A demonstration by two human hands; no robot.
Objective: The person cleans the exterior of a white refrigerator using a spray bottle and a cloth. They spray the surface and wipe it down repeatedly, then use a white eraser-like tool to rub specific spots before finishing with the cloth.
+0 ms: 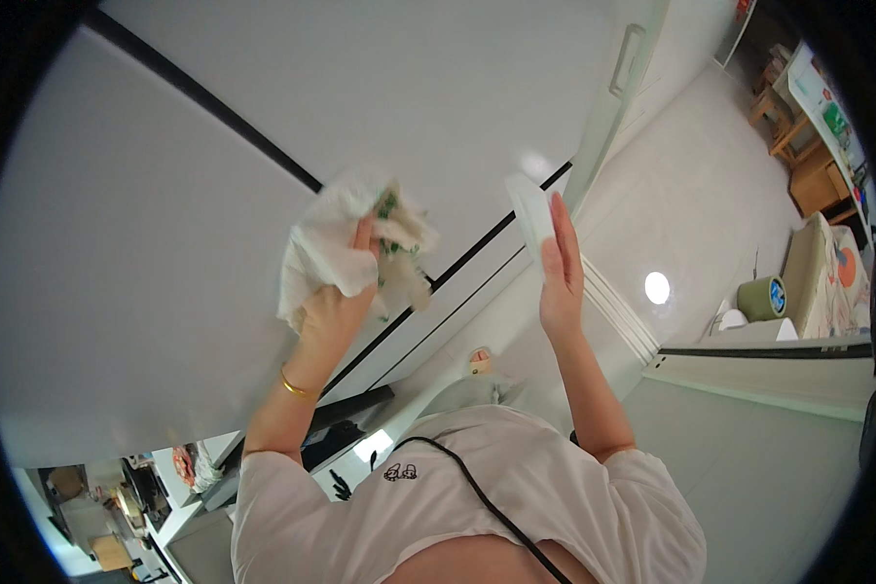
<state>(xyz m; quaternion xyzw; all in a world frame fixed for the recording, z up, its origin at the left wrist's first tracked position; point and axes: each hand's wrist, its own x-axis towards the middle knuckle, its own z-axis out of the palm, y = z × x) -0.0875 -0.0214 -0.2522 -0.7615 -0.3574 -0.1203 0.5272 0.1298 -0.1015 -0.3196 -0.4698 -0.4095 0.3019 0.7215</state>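
Bunched in my left hand (343, 292) is a white cloth (328, 237), with a cream cloth with green marks (401, 248) at its right side; both are somewhat blurred. The left wrist wears a gold bangle (296, 387). My right hand (563, 270) is upright and holds a thin, flat white object (531, 215) against the palm and fingers; its kind I cannot tell. Both hands are in front of large pale cabinet panels (438, 95) with black edge strips (212, 106).
A glass door with a white handle (625, 60) stands upper right. Beyond lie a green bin (761, 298), a cushioned seat (810, 277) and wooden stools (781, 120). Kitchen counters (182, 525) show lower left. A black cable (474, 489) crosses my shirt.
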